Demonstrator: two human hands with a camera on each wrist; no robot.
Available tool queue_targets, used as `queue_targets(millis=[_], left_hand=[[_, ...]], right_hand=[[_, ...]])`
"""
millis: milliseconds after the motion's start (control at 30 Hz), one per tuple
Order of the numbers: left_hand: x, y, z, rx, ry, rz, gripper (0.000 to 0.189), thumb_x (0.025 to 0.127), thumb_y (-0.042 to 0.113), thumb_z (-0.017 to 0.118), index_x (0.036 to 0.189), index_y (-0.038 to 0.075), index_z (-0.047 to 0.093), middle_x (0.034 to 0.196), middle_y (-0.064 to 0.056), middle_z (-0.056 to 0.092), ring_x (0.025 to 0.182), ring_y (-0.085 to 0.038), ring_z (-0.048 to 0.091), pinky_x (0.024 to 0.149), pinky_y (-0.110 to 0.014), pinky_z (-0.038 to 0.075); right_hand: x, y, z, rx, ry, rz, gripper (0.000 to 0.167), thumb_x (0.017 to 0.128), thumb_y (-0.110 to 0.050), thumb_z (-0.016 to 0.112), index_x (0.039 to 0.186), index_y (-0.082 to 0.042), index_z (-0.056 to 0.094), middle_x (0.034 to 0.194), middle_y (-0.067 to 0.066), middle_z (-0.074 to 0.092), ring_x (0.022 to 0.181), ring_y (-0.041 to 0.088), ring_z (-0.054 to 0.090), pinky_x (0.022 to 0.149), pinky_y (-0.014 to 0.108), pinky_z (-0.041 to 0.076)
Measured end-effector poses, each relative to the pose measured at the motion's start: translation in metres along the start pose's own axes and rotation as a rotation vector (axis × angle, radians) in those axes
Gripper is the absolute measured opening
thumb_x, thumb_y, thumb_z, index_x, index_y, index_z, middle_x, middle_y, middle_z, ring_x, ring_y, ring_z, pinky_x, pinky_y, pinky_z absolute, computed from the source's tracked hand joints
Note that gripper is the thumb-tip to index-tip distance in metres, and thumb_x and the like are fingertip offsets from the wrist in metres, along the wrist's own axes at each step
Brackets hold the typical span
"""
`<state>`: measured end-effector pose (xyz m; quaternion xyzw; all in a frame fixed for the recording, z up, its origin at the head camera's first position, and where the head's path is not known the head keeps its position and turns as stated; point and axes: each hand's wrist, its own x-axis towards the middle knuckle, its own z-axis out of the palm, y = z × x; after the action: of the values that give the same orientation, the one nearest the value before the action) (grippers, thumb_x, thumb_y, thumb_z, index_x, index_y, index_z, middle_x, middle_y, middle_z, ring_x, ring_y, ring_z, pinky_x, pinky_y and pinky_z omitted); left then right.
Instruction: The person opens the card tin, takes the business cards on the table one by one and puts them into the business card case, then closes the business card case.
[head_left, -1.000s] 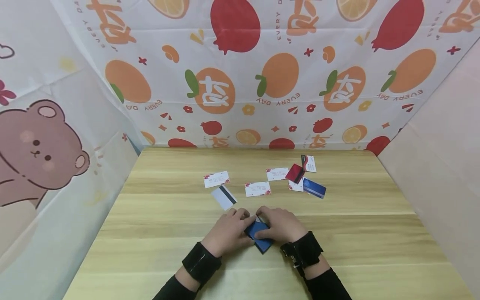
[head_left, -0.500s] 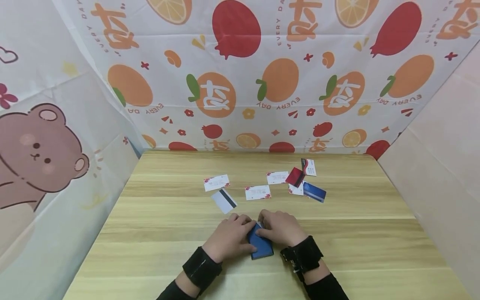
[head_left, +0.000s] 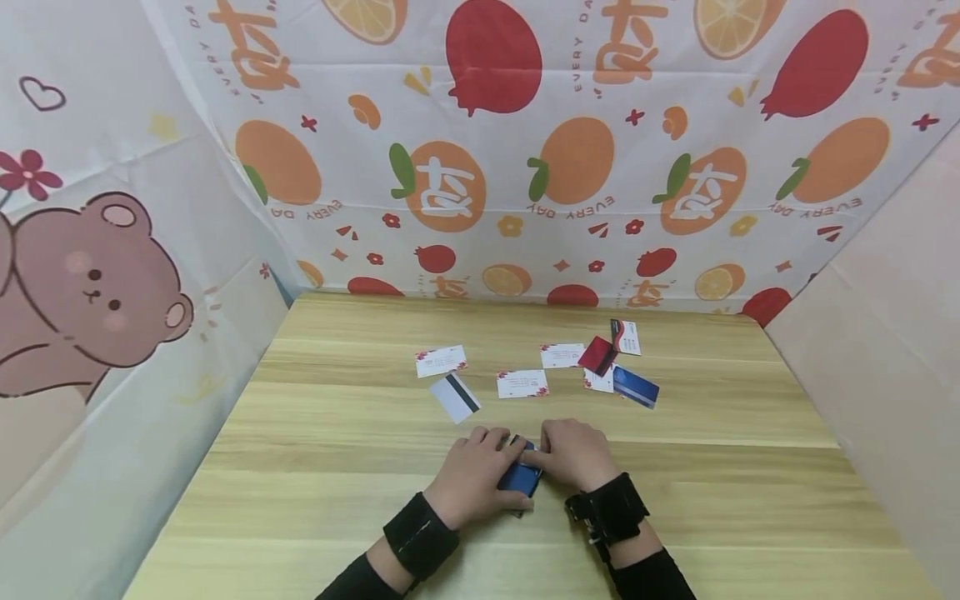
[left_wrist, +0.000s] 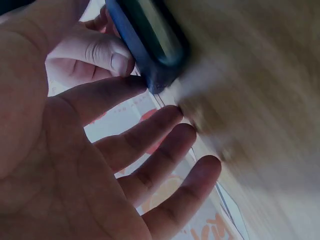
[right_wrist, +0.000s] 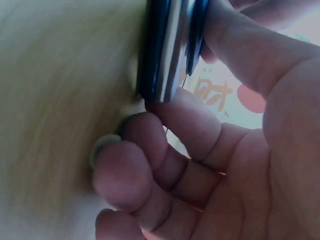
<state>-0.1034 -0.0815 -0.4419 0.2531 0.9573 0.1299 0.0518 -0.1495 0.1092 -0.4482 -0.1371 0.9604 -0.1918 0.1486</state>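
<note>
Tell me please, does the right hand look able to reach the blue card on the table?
Probably yes: the blue card lies beyond the right hand with only tabletop between, though that hand holds the blue case.

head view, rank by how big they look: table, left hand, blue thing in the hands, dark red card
1. Table
2. Left hand
Unranked: blue thing and dark red card. The left hand partly covers the blue thing, so which looks larger is unsure.
</note>
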Motion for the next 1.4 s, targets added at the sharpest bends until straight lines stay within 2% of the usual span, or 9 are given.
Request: queue_targets(millis=[100,300,433,567,633,733,833,1167,1400], left_hand=[[0.0,-0.002,-0.002,-0.012,0.014,-0.021,0.082,0.077,0.065,0.074,0.14,0.016,0.059,0.132,-0.009,0.059,0.111,-0.027,0.053,0.084,-0.045,0.051],[0.001,-0.004,-0.004,-0.012,0.038,-0.049,0.072,0.072,0.053,0.084,0.129,0.013,0.066,0.106,-0.005,0.058,0.087,-0.02,0.047,0.067,-0.032,0.045],[0.001,-0.005,-0.002,0.009,0.039,-0.064,0.066,0.072,0.047,0.086,0.126,0.013,0.068,0.1,-0.004,0.057,0.084,-0.019,0.046,0.063,-0.029,0.043],[0.002,-0.007,0.0,0.051,0.052,-0.048,0.066,0.072,0.046,0.086,0.126,0.013,0.068,0.102,-0.005,0.06,0.084,-0.019,0.048,0.063,-0.03,0.046],[0.003,-0.006,0.0,0.071,0.065,-0.032,0.065,0.072,0.046,0.085,0.125,0.013,0.068,0.101,-0.006,0.062,0.084,-0.019,0.05,0.062,-0.03,0.046],[0.004,-0.005,0.0,0.102,0.075,-0.015,0.063,0.071,0.046,0.085,0.123,0.013,0.069,0.098,-0.006,0.063,0.082,-0.018,0.052,0.062,-0.03,0.046],[0.005,-0.004,0.0,0.117,0.068,-0.01,0.059,0.071,0.045,0.085,0.117,0.011,0.071,0.093,-0.005,0.063,0.077,-0.017,0.052,0.06,-0.029,0.045],[0.003,0.006,-0.001,0.182,0.133,0.051,0.043,0.069,0.029,0.083,0.099,0.002,0.071,0.078,-0.006,0.063,0.063,-0.015,0.055,0.056,-0.029,0.047],[0.002,0.01,-0.001,0.185,0.156,0.102,0.019,0.069,0.017,0.078,0.083,0.005,0.072,0.069,-0.005,0.063,0.056,-0.012,0.053,0.053,-0.028,0.047]], right_hand=[[0.0,0.001,-0.001,-0.02,-0.007,0.015,0.047,0.087,-0.058,0.068,0.064,-0.019,0.057,0.056,-0.004,0.046,0.052,0.016,0.045,0.051,0.03,0.031],[-0.003,0.004,0.0,-0.023,-0.033,0.019,0.05,0.092,-0.056,0.063,0.059,-0.019,0.059,0.052,-0.005,0.041,0.049,0.015,0.042,0.051,0.029,0.027],[-0.003,0.003,0.0,0.01,-0.03,-0.022,0.047,0.092,-0.053,0.065,0.06,-0.019,0.058,0.052,-0.006,0.041,0.049,0.014,0.041,0.051,0.028,0.027],[0.0,0.001,-0.004,0.007,0.016,-0.049,0.037,0.087,-0.051,0.072,0.071,-0.02,0.06,0.058,-0.006,0.047,0.053,0.014,0.044,0.052,0.029,0.03],[0.0,0.001,-0.006,0.021,0.02,-0.052,0.031,0.084,-0.048,0.077,0.084,-0.019,0.066,0.063,-0.006,0.052,0.056,0.015,0.047,0.054,0.03,0.033],[-0.001,0.0,-0.009,0.063,-0.009,-0.062,0.036,0.083,-0.041,0.08,0.108,-0.017,0.07,0.069,-0.005,0.056,0.061,0.015,0.05,0.057,0.031,0.036],[-0.003,-0.002,-0.01,0.1,-0.051,-0.082,0.042,0.083,-0.037,0.081,0.118,-0.018,0.07,0.07,-0.004,0.056,0.064,0.016,0.05,0.059,0.032,0.036],[-0.001,-0.002,-0.011,0.091,-0.098,-0.136,0.048,0.075,-0.034,0.087,0.117,-0.018,0.071,0.101,-0.003,0.069,0.086,0.017,0.056,0.08,0.041,0.045],[-0.002,0.0,-0.012,0.135,-0.121,-0.152,0.048,0.075,-0.031,0.088,0.117,-0.015,0.071,0.099,-0.003,0.068,0.085,0.016,0.055,0.08,0.039,0.045]])
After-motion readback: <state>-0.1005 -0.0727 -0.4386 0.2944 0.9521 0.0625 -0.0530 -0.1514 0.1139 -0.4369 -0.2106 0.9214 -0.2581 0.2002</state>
